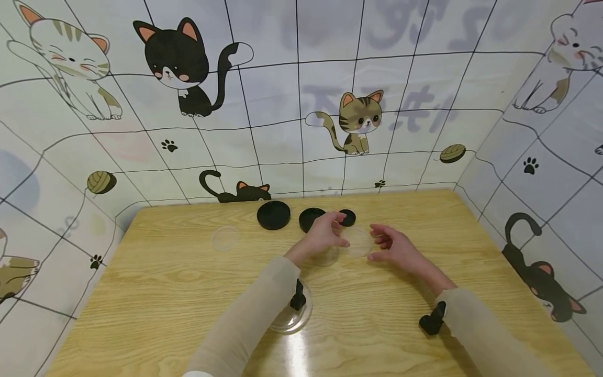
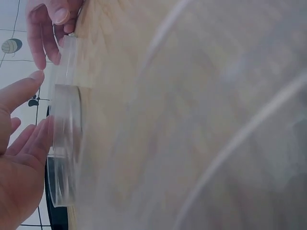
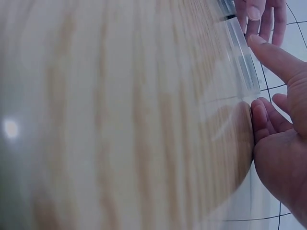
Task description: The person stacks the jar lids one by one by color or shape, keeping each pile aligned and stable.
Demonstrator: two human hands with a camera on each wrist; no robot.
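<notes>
A clear shallow round dish (image 1: 359, 244) rests on the table between the two hands. My left hand (image 1: 321, 235) hovers at its left side, thumb and fingers spread apart, gripping nothing. Below that hand sits another clear round dish (image 1: 327, 257), partly covered by it. On the right, my right hand (image 1: 398, 250) has its fingers apart beside the first dish. In the left wrist view, the clear dishes (image 2: 66, 122) stand in a row near the left fingers. The right wrist view shows a clear dish (image 3: 244, 60) by the right hand (image 3: 285, 129); exact contact is hard to tell.
Black round discs stand along the back: a large one (image 1: 274, 215), a middle one (image 1: 308, 220) partly behind the left hand, and a small one (image 1: 347, 218). A clear disc (image 1: 225, 239) lies left; a larger clear dish (image 1: 292, 327) is partly under the left sleeve. Cat-print walls (image 1: 282, 152) border the table (image 1: 165, 293).
</notes>
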